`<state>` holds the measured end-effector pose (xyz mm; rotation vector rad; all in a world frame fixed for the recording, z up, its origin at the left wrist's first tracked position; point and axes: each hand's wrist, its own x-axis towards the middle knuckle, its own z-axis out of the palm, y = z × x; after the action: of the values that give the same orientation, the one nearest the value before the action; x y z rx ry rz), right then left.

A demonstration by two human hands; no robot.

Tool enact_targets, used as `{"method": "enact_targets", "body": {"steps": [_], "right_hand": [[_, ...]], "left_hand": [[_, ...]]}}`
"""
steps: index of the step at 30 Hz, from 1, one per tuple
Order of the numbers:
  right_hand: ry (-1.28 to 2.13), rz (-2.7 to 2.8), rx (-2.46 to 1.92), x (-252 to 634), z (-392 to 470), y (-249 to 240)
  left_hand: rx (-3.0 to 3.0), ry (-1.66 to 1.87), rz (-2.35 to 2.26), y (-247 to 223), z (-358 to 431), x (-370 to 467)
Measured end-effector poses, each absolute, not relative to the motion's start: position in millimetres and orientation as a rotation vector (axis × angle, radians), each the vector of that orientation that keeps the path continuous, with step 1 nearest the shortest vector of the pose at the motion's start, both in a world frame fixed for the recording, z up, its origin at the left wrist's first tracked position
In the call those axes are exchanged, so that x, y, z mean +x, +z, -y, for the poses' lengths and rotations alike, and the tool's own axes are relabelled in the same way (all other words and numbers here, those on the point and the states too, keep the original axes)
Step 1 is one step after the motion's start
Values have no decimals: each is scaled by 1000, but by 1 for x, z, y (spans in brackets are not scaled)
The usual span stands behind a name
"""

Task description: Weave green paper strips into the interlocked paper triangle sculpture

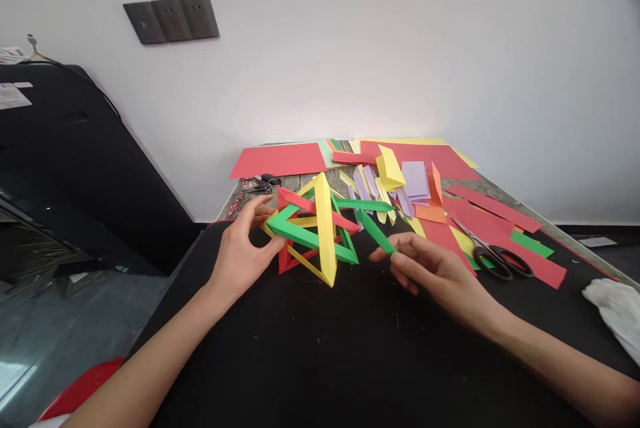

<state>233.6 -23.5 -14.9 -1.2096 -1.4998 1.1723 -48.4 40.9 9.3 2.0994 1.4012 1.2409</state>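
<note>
On the table's black surface (320,361), the left hand (245,248) steadies the paper star (326,235) while the right (430,268) pinches a green strip (376,232).

Around paper frame (326,235): scissors (264,186) lie at ten o'clock on table (299,181); sheets (280,160) at eleven and one, before wall (400,68); folded papers (416,178) at two; second scissors (493,252) at three, partly on strips (543,268).
</note>
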Motion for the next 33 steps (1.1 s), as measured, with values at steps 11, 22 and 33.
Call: {"method": "enact_targets", "body": {"steps": [11,22,33], "right_hand": [[1133,1779,-1373,277,54,-26],[1175,1705,-1360,243,31,-25],[1304,1554,-1247,216,12,-22]], "left_hand": [[2036,1085,-1498,32,-47,-38],[1976,1113,-1503,36,-44,-42],[1861,1196,-1450,28,-55,-52]]}}
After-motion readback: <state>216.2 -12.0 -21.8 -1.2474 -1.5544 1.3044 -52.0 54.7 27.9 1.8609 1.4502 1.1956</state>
